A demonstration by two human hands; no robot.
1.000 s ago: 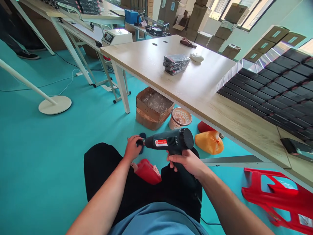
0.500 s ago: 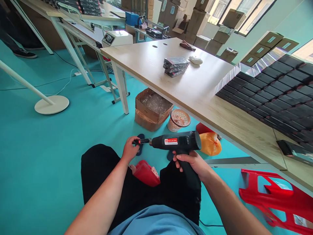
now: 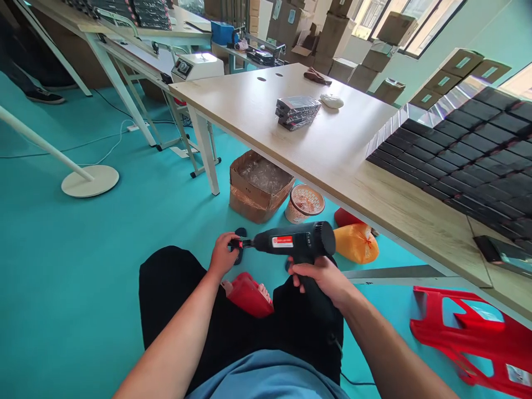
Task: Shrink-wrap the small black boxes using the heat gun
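Note:
My right hand (image 3: 315, 275) is wrapped round the grip of a black heat gun (image 3: 297, 239) with a red and white label. The gun lies level over my lap, its nozzle pointing left. At the nozzle's tip, my left hand (image 3: 223, 256) pinches a small black box (image 3: 240, 244) with a red mark. Part of that box is covered by my fingers, and I cannot tell whether the nozzle touches it. A cord runs down from the gun beside my right leg.
The wooden table (image 3: 249, 119) carries a small stack of wrapped black boxes (image 3: 297, 112) and a large block of black boxes (image 3: 457, 160). Below stand a carton of clear film (image 3: 260, 188), a basket (image 3: 305, 204) and an orange bag (image 3: 356, 244). A red stool (image 3: 469, 335) lies at right.
The heat gun has shifted slightly left in my right hand, bringing its nozzle closer to my left hand. The small box appears turned and shows less of its length.

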